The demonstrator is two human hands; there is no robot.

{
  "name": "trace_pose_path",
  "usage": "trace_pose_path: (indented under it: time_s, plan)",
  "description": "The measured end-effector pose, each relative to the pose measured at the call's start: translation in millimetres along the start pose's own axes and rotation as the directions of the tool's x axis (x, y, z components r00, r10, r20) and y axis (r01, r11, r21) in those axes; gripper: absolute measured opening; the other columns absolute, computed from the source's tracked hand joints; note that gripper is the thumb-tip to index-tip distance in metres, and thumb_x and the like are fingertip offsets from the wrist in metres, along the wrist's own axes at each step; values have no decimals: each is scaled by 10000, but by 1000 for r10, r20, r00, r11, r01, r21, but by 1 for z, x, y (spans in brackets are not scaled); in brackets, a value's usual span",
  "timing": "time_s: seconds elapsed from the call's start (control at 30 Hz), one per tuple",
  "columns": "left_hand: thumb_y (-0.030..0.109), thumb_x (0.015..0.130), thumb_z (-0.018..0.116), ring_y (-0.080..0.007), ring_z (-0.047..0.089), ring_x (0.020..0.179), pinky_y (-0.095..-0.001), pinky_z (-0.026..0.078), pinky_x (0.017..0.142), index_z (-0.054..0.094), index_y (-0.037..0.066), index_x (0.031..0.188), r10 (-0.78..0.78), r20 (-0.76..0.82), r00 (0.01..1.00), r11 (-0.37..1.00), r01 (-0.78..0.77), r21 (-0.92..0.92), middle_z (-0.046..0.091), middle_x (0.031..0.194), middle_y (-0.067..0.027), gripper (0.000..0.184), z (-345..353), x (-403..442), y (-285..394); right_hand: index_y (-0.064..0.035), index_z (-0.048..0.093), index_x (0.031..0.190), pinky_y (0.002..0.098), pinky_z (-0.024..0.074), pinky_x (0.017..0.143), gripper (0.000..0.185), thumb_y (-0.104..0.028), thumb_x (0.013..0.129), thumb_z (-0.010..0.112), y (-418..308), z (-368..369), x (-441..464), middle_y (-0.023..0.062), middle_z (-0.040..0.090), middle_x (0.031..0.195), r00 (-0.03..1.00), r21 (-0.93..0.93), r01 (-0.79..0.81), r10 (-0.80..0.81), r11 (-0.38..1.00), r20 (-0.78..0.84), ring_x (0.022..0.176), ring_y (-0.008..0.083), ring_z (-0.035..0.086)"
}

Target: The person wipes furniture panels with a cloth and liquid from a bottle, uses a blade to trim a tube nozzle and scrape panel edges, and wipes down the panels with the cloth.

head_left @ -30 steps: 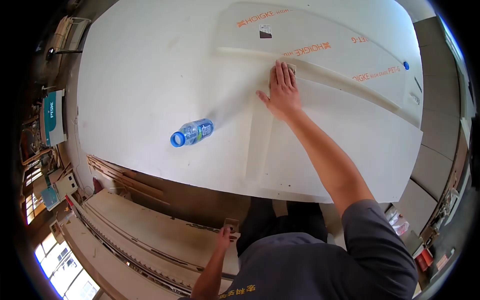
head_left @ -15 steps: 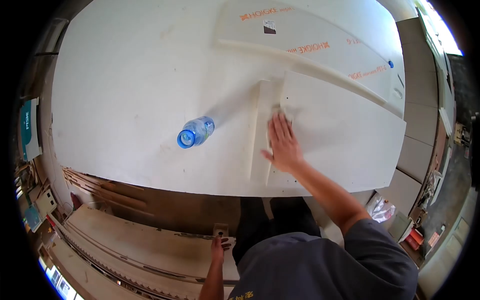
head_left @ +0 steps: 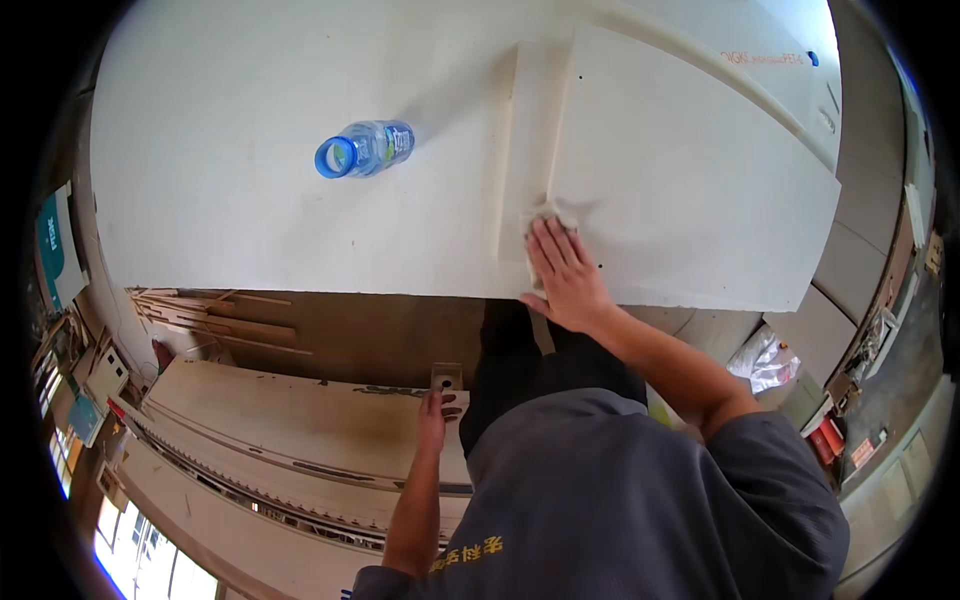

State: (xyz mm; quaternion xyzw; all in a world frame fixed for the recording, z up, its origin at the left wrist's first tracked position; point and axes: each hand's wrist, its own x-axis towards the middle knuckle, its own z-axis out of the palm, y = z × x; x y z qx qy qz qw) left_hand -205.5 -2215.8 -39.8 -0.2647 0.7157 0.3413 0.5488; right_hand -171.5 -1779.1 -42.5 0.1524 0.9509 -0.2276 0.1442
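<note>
My right hand (head_left: 572,278) lies over a crumpled whitish cloth (head_left: 550,212), pressing it onto the left edge of a white board (head_left: 690,170). The cloth shows beyond the fingertips and beside the thumb; the rest is under the palm. Beside this edge runs a narrow white strip (head_left: 522,150). My left hand (head_left: 434,415) hangs low, its fingers loosely apart by the edge of a pale machine bench (head_left: 270,405), with nothing visible in it. A clear plastic bottle (head_left: 375,148) with a blue rim stands left of the boards.
The large white worktop (head_left: 220,220) ends just before my body. Beneath it lie several thin wooden strips (head_left: 225,325). Another panel with orange lettering (head_left: 765,58) lies at the far right. Clear plastic wrapping (head_left: 765,360) is on the right side below the table.
My right hand with the cloth has slid along the board edge towards the table's near side. The view has tilted down, so table and bottle appear higher. My left hand stays by the bench.
</note>
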Motion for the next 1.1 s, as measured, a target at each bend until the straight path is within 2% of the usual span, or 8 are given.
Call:
trace_pose_path:
  time_s: [0.1, 0.23, 0.3, 0.37, 0.47, 0.63, 0.8, 1.1]
  plan:
    - [458, 1045, 433, -240, 704, 854, -354, 549, 752, 489, 61, 1351, 31, -22, 999, 999, -30, 37, 673, 1149, -159, 504, -2, 2, 22, -3, 225, 1559, 444, 96, 1241, 863, -585, 960, 444, 10, -4, 0, 158, 149, 1655, 997, -57, -32, 36, 998, 74, 1538, 302, 117]
    - [442, 1044, 446, -216, 698, 817, -331, 539, 715, 481, 57, 1345, 89, -24, 996, 995, -88, 42, 674, 1147, -150, 491, -14, 8, 26, 21, 206, 1549, 418, 103, 1245, 814, -526, 990, 433, 90, -57, 117, 167, 193, 1638, 884, -112, -244, 173, 963, -433, 1525, 315, 146]
    - [436, 1045, 449, -202, 694, 791, -317, 535, 689, 480, 51, 1335, 89, -39, 995, 995, -86, 56, 676, 1138, -144, 482, -23, 7, 22, 27, 217, 1544, 425, 102, 1245, 841, -547, 977, 456, 55, -31, 96, 168, 199, 1636, 917, -216, -294, 210, 931, -340, 1523, 311, 156]
    - [445, 1043, 450, -202, 690, 789, -311, 531, 690, 479, 53, 1335, 88, -37, 995, 995, -86, 51, 677, 1138, -145, 490, -23, 10, 21, 29, 252, 1533, 433, 109, 1244, 870, -581, 954, 477, -3, -4, 20, 171, 203, 1634, 993, -186, -109, 115, 977, 19, 1523, 314, 159]
    - [452, 1040, 442, -221, 688, 868, -348, 531, 759, 466, 62, 1379, 87, -25, 996, 993, -84, 79, 665, 1173, -154, 517, -21, -2, 34, 58, 289, 1504, 461, 162, 1231, 916, -562, 897, 581, -11, 22, -43, 216, 255, 1599, 995, -2, 73, -73, 997, -67, 1500, 363, 207]
    - [455, 1042, 433, -223, 682, 882, -361, 528, 781, 460, 56, 1381, 98, -49, 994, 991, -92, 101, 656, 1183, -158, 524, -29, -3, 34, 37, 347, 1493, 448, 157, 1236, 871, -560, 897, 566, -14, 1, 23, 185, 271, 1602, 975, -171, -113, 76, 979, -211, 1507, 321, 210]
    - [461, 1039, 433, -236, 681, 895, -367, 530, 793, 455, 55, 1378, 135, -45, 990, 989, -132, 67, 650, 1186, -170, 530, -36, -8, 35, 11, 333, 1512, 432, 171, 1229, 816, -520, 931, 546, 6, 11, -77, 171, 266, 1609, 998, -104, -1, 8, 995, 68, 1515, 309, 198]
    - [499, 1025, 448, -262, 697, 929, -372, 542, 802, 451, 84, 1395, 91, -18, 996, 994, -89, 70, 633, 1252, -175, 556, -43, -5, 29, 15, 245, 1545, 467, 134, 1235, 895, -434, 891, 658, -10, 10, -53, 194, 192, 1637, 989, 81, -146, 144, 986, 29, 1531, 348, 134]
